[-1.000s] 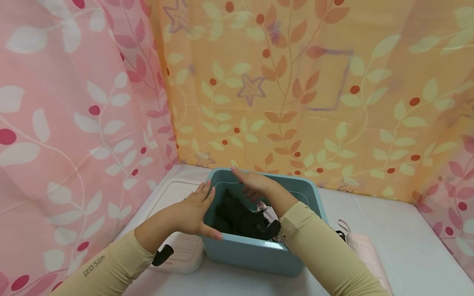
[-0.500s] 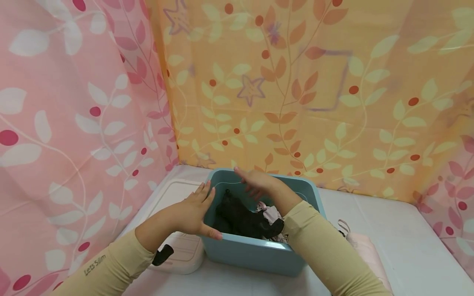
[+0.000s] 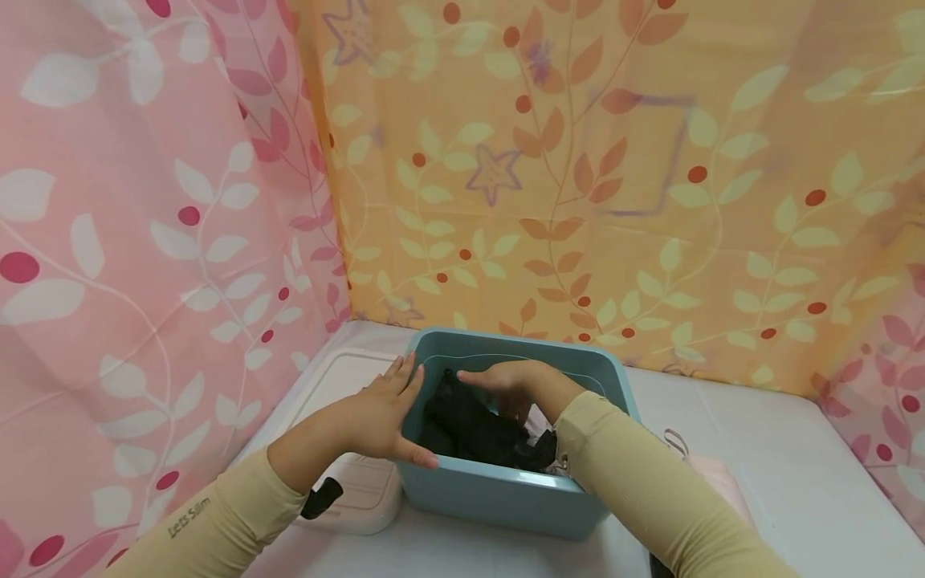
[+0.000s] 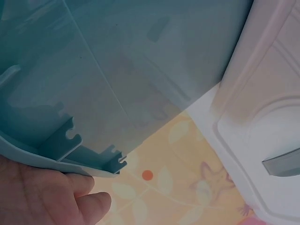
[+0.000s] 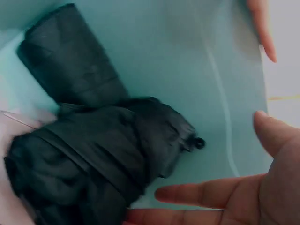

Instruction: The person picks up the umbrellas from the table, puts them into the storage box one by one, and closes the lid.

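I see a white lidded box (image 3: 354, 490) on the white table (image 3: 795, 482) at about 7 o'clock, a pale pink folded umbrella (image 3: 711, 474) at 5 o'clock, a pink leaf-print curtain (image 3: 144, 225) at 9, and an orange one (image 3: 614, 177) at 12.

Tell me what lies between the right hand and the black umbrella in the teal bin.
Nothing: in the right wrist view, only the bin's bare teal floor separates the right hand from the black umbrella; its lowest finger may touch the fabric.
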Motion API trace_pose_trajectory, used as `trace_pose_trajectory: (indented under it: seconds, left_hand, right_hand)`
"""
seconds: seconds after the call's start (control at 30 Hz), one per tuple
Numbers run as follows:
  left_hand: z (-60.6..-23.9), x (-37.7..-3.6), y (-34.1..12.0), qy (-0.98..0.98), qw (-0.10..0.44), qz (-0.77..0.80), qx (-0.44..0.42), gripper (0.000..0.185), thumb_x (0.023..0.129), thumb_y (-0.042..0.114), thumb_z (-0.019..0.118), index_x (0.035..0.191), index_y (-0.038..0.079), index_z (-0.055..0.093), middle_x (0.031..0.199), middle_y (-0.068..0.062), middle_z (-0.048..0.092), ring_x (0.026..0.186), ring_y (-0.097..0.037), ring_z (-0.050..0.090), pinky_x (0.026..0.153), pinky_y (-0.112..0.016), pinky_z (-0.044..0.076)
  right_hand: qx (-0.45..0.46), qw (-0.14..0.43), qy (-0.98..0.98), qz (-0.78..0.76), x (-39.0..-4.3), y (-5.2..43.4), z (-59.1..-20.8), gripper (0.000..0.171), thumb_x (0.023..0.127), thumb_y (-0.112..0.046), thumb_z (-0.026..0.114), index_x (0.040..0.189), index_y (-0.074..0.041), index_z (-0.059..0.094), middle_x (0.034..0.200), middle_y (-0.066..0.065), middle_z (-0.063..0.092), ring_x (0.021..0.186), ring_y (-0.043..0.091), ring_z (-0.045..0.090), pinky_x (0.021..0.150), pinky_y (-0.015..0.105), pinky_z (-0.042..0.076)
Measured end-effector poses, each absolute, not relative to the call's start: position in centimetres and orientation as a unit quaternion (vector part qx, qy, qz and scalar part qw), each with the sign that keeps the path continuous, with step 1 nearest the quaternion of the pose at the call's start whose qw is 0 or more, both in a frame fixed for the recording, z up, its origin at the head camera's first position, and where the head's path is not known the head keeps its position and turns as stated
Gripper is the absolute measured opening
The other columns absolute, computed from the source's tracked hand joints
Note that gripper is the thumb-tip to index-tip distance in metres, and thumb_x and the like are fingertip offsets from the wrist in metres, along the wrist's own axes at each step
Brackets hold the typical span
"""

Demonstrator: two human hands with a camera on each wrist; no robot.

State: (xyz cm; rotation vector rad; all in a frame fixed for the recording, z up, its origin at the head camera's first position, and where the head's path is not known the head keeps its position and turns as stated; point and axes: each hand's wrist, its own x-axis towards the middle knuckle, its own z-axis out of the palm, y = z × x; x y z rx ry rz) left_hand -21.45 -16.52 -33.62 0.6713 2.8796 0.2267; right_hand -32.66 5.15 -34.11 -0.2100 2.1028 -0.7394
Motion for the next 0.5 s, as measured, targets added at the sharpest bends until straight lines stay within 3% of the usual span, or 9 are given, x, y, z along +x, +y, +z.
trace_pose_trajectory:
  seconds: [0.23,0.5]
  left_hand:
    - [-33.49,-21.3,-16.5,0.967,0.086,0.079,0.225,0.126,0.059,0.084,0.049,0.146,0.005,0.003,0.152,-0.015,-0.01,0.138,-0.031,-0.012,0.106,-0.056,0.014]
    - [-33.55,-21.32,-16.52,0.967,0.082,0.077,0.227,0.126,0.059,0.084,0.048,0.146,0.004,0.004,0.152,-0.016,-0.009,0.137,-0.031,-0.012,0.106,-0.055,0.013]
  right_hand:
    - [-0.084,0.505,0.82,-0.257,-32.71,5.06,-34.78,0.085,0.088,-0.064,0.036,0.141,0.002,0.027,0.131,0.034,0.039,0.12,0.044,0.043,0.096,0.052,0.036]
    - [-0.17,0.512,0.798,-0.267,-32.31,4.57,-34.95,0.068,0.095,-0.051,0.036,0.135,0.003,0.039,0.102,0.02,0.065,0.103,0.031,0.059,0.096,0.049,0.038]
